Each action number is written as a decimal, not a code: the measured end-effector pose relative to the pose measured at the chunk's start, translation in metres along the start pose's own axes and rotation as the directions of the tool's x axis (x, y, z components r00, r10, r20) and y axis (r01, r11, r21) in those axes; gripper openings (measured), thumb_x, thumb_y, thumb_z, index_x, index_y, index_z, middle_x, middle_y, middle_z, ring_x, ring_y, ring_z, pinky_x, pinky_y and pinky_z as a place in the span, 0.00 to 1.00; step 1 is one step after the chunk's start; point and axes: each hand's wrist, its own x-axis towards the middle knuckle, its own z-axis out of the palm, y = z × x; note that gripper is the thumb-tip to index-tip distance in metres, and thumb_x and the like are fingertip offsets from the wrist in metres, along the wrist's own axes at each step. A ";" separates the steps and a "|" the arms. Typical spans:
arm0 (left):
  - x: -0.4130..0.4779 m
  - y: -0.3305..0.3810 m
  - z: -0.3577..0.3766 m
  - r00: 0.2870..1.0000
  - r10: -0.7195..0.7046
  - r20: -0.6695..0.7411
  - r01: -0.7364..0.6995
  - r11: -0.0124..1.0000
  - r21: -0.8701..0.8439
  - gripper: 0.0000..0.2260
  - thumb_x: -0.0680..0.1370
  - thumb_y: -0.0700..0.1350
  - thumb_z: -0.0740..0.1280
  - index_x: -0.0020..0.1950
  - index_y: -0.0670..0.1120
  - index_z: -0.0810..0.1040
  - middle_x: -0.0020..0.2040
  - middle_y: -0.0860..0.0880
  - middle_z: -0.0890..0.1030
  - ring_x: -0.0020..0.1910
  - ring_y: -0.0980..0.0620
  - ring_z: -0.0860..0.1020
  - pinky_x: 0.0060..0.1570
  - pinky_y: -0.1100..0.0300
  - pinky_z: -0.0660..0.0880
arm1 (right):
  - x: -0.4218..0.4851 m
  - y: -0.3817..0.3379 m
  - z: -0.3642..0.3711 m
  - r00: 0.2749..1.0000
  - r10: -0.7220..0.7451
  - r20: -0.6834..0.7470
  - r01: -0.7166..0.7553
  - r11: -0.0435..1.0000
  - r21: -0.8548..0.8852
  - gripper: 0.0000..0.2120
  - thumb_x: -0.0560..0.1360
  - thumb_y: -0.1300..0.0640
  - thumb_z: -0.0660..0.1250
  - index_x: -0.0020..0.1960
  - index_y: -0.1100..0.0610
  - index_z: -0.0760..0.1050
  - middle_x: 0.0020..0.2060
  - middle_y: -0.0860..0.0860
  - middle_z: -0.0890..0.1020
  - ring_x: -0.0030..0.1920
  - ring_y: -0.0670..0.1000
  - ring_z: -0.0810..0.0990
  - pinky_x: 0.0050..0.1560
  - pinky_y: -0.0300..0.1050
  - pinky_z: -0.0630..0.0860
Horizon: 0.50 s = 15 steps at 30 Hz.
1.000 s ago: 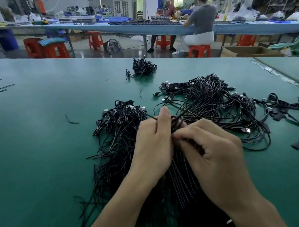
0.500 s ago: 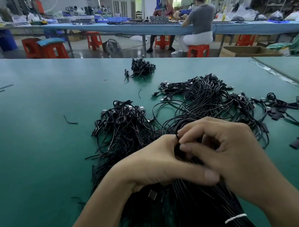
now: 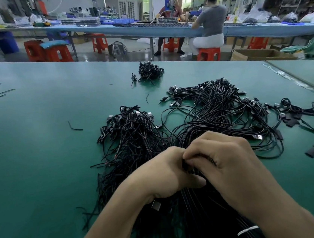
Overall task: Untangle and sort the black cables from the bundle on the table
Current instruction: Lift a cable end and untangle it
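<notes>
**A:** What can't be made out here?

**B:** The near part of the cable bundle (image 3: 220,115) lies under the person's forearms and is cut off by the bottom edge. A white tie (image 3: 247,231) bands some strands beside the right wrist, but how many it binds is unclear. The knuckles cover the exact strands between the fingertips.

**A:** Any containers?

**B:** An open cardboard box (image 3: 258,54) sits beyond the far edge of the green table (image 3: 38,152). Its inside is not visible.

**A:** And the hands?

**B:** The left hand (image 3: 164,174) and right hand (image 3: 230,167) meet over the middle of the bundle, fingers curled, each pinching black strands. The left thumb lies along the cables toward the right hand. A plug (image 3: 155,205) pokes out under the left palm.

**A:** Where are the cables?

**B:** They are spread on the table before the person, in a left clump and a looped right clump. A small separate heap (image 3: 149,71) lies farther back.
</notes>
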 end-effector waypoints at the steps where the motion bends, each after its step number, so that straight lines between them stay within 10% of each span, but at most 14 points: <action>1: 0.001 -0.001 0.000 1.000 0.001 -0.007 -0.002 1.000 -0.007 0.03 0.74 0.34 0.72 0.44 0.36 0.79 0.44 0.30 0.78 0.41 0.49 0.73 0.47 0.41 0.75 | 0.000 -0.001 0.000 1.000 -0.022 0.002 0.022 1.000 -0.015 0.05 0.75 0.59 0.72 0.44 0.50 0.82 0.42 0.43 0.81 0.43 0.51 0.81 0.42 0.57 0.77; 8: 0.003 -0.008 0.002 0.999 -0.045 0.007 0.046 0.998 -0.040 0.04 0.74 0.33 0.70 0.45 0.34 0.77 0.36 0.38 0.76 0.37 0.51 0.73 0.38 0.51 0.72 | -0.001 -0.003 0.003 0.995 -0.090 0.037 0.092 0.994 -0.064 0.12 0.73 0.65 0.67 0.42 0.48 0.70 0.36 0.42 0.75 0.43 0.47 0.73 0.37 0.55 0.75; 11: 0.001 -0.004 0.001 0.998 -0.061 -0.009 0.058 0.977 -0.204 0.10 0.76 0.30 0.65 0.39 0.43 0.77 0.26 0.55 0.72 0.24 0.59 0.69 0.25 0.67 0.66 | 0.001 -0.003 0.005 0.994 -0.109 -0.023 0.108 0.993 -0.056 0.14 0.75 0.63 0.68 0.46 0.46 0.68 0.40 0.40 0.73 0.43 0.45 0.72 0.39 0.50 0.74; 15: -0.002 0.011 0.001 0.993 -0.112 -0.030 0.080 0.851 -0.519 0.08 0.75 0.34 0.65 0.42 0.46 0.72 0.31 0.51 0.68 0.26 0.57 0.64 0.24 0.66 0.59 | 0.001 -0.002 0.005 0.966 -0.132 -0.222 0.115 0.989 -0.088 0.11 0.75 0.64 0.68 0.47 0.51 0.70 0.42 0.40 0.71 0.42 0.47 0.71 0.41 0.41 0.70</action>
